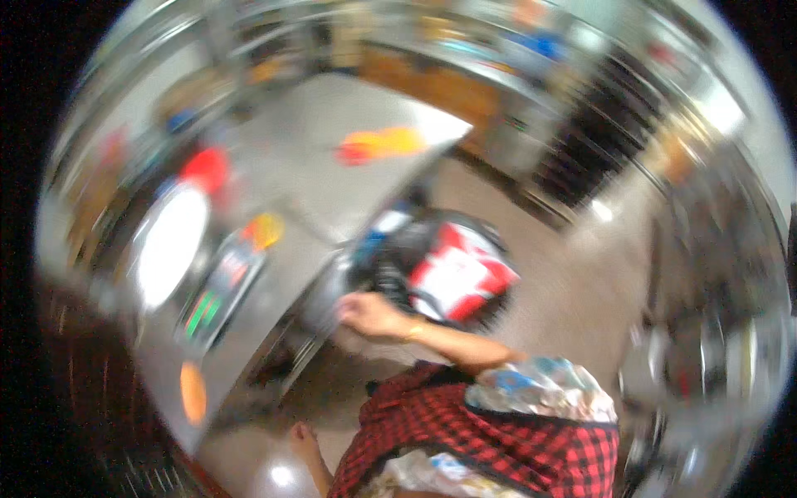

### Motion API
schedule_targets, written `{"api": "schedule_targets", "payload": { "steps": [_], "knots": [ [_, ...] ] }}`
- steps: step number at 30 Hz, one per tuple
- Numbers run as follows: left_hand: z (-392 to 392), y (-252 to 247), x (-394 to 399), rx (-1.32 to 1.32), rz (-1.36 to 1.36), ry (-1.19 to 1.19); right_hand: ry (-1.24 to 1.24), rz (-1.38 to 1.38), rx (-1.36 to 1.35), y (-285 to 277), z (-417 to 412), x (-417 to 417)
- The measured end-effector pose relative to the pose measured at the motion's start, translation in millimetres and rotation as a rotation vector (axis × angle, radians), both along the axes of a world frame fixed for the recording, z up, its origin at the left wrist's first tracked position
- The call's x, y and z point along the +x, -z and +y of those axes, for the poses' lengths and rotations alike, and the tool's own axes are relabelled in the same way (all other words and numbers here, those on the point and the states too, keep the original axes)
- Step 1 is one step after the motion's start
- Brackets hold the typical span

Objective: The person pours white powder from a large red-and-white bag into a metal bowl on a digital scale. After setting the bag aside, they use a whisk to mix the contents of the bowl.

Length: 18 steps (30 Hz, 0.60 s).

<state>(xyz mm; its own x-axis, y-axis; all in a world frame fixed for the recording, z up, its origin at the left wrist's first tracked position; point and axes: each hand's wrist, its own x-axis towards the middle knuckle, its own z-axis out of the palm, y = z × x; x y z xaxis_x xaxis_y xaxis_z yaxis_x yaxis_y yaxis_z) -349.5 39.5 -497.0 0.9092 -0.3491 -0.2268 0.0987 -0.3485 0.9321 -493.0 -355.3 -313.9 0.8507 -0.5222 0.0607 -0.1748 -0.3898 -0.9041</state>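
Note:
The whole view is blurred. My right hand (367,314), with a yellow band at the wrist, is raised near the table's edge and a large black bag with a red and white piece (457,271) on it. Its fingers look curled; whether they hold anything cannot be told. Low in the view is my left hand (303,434), over the floor, its fingers unclear. Before me stands a grey metal-topped table (299,124). On it are a device that looks like a scale with green digits (208,311), a bright white round thing (173,246), a yellow-orange thing (266,230) and an orange oval thing (193,392).
A red round thing (205,169) and a red and orange thing (380,144) lie farther along the table. Beyond it runs a counter with brown fronts (429,78). A dark slatted rack (598,124) stands beyond the tiled floor (560,292). Blurred metal items (710,361) are at the right.

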Motion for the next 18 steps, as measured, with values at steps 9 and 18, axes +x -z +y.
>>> {"api": "schedule_targets", "payload": {
  "steps": [9,18],
  "knots": [
    [-218,-2,31,-0.098,0.120,0.886,0.585,0.206,-0.048,-13,25,-176],
    [-324,-79,-84,-0.186,-0.403,0.955,0.836,0.094,0.543,11,59,-326]
  ]
}}
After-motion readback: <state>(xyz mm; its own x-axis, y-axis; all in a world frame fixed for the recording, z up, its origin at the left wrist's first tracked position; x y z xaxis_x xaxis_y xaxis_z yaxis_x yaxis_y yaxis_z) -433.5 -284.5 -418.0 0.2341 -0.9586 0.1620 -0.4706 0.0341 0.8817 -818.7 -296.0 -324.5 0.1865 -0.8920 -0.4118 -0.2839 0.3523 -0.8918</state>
